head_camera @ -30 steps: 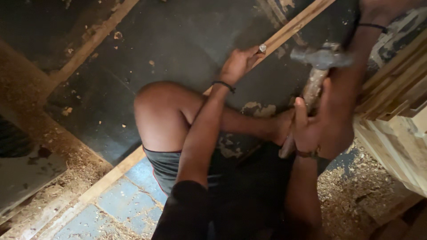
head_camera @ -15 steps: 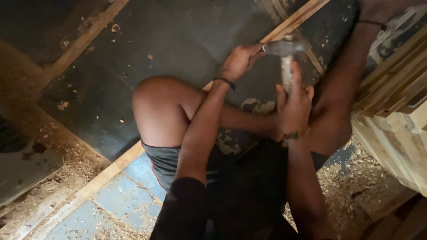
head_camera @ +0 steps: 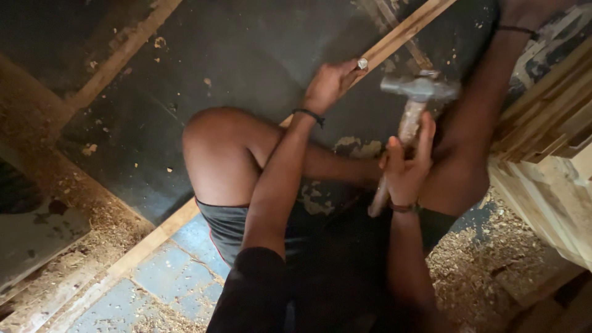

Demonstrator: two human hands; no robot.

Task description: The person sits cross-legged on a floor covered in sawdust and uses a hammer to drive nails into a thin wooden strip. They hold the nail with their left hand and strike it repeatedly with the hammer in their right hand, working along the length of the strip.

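Fingers [head_camera: 345, 77] of the left hand [head_camera: 330, 83] pinch a nail [head_camera: 362, 63] upright on the wooden strip [head_camera: 394, 40]. Right hand [head_camera: 407, 166] grips the hammer [head_camera: 410, 108], now lifted back off the nail since 0.5 s ago: striking continues, nail not yet home.

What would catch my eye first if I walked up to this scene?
The hammer, gripped by its wooden handle in the right hand near the top right. Just left of it, the left hand steadies a nail on a long wooden strip lying across a dark board. Sawdust litters the floor.
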